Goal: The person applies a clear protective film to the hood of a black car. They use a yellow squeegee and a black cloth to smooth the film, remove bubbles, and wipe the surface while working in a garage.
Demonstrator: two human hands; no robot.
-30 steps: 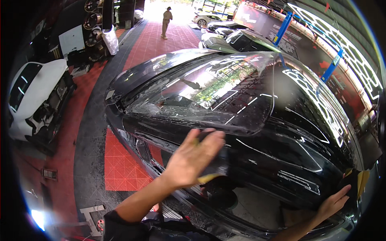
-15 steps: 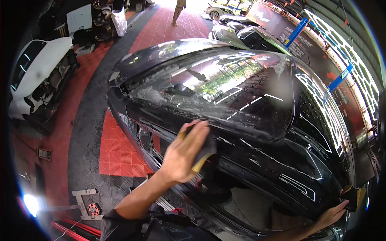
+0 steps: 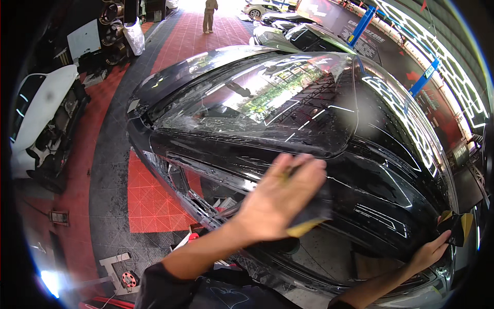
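Note:
My left hand (image 3: 280, 203) lies over a dark cloth with a yellow side (image 3: 315, 212), smeared by motion, on the black body panel below the glass. Yellow also shows between the thumb and fingers. Toward the right rim, my right hand (image 3: 432, 252) grips another black-and-yellow cloth (image 3: 457, 227) at the car's edge. Beneath both hands stretches a glossy black car (image 3: 381, 180). Its large glass pane (image 3: 247, 113) carries wet streaks and bright reflections.
A white car with its front stripped (image 3: 46, 113) stands at the left. Far off, a person (image 3: 209, 15) stands on red floor tiles (image 3: 180, 38). More cars (image 3: 303, 38) and blue lift posts (image 3: 424, 77) are at the back right. A red reel (image 3: 128, 279) lies lower left.
My left hand has slid right along the black panel with its cloth. The right hand keeps its grip at the car's edge. The whole view has shifted slightly.

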